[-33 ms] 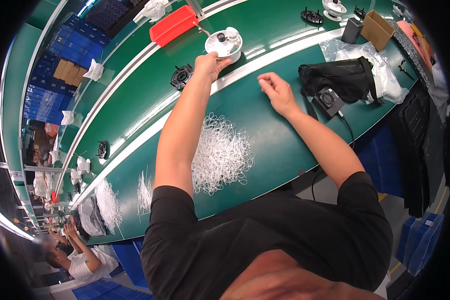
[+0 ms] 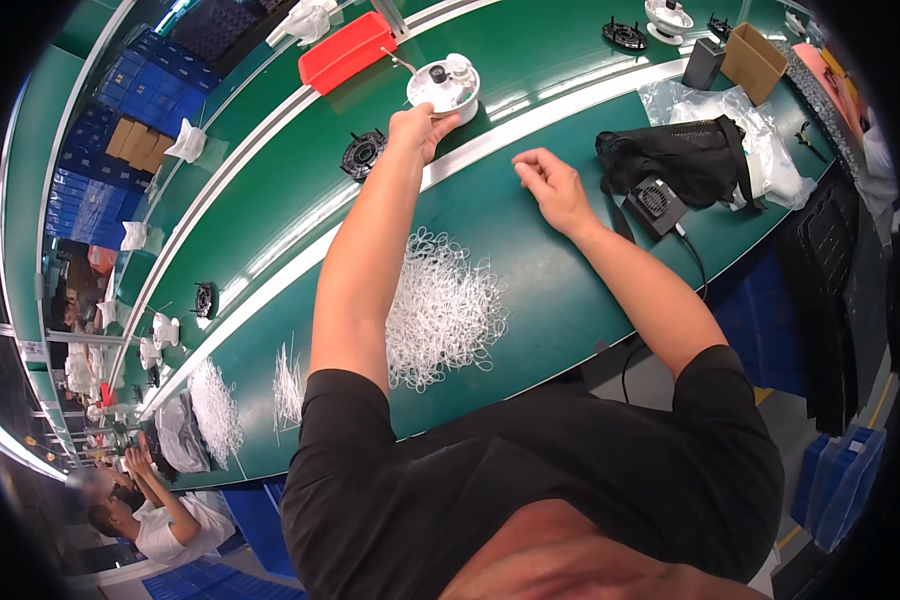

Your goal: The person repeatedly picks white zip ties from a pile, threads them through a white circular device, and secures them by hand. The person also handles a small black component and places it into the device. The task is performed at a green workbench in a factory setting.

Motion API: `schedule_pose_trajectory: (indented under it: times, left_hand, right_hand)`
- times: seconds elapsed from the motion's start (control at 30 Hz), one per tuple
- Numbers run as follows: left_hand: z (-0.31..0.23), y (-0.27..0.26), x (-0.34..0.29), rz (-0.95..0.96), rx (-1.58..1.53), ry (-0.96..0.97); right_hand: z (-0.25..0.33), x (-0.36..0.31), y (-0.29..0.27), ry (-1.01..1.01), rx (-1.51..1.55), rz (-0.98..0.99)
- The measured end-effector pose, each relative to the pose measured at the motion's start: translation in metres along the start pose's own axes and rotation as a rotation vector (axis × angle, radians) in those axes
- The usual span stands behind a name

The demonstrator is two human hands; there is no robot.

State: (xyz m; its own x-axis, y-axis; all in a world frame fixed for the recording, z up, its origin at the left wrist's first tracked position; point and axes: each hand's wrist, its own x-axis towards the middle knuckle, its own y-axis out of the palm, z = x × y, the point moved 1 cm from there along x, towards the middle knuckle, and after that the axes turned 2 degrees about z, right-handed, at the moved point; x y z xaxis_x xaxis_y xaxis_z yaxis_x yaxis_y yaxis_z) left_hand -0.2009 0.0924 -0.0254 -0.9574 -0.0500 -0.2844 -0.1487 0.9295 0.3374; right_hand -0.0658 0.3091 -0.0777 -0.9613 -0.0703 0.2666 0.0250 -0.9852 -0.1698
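Near side, lower right: blue crate (image 2: 835,480) beside the bench. Near left, a co-worker in a white shirt (image 2: 175,525), arms raised. Green bench (image 2: 560,310) runs across. On it, centre: big tangled heap of white loops (image 2: 445,315), just right of the left forearm. Left of that forearm, a small bunch of white strands (image 2: 288,390); farther left, another white heap (image 2: 213,410).

Right hand (image 2: 555,190) is over the bench, beyond the loops and to the right, nothing visible in it; fingers curled, can't tell if thumb meets fingertips. To its right: black fan unit (image 2: 656,206) with a cable, up against a black mesh bag (image 2: 675,160), then clear plastic bags (image 2: 780,165).

Farther, left hand (image 2: 425,130) reaches past the pale rail (image 2: 530,122), thumb and fingers clamped on the near rim of a white round housing (image 2: 445,92), open side up, inner parts showing. Housing is far centre. Black ring-shaped part (image 2: 364,155) lies just left of that hand.

Far left of housing: red bin (image 2: 345,55). Far right: open cardboard box (image 2: 754,62), another white housing (image 2: 668,18), black part (image 2: 625,36) beside it.
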Motion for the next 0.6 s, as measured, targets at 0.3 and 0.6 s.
schedule_pose_trajectory:
  times: [0.3, 0.6]
  left_hand:
    - [0.016, -0.033, -0.008, 0.071, 0.358, 0.121]
    - [0.007, -0.055, -0.141, 0.427, 1.662, 0.245]
  right_hand:
    - [-0.010, 0.000, -0.003, 0.002, -0.012, 0.036]
    - [0.002, -0.003, 0.005, -0.025, -0.067, 0.105]
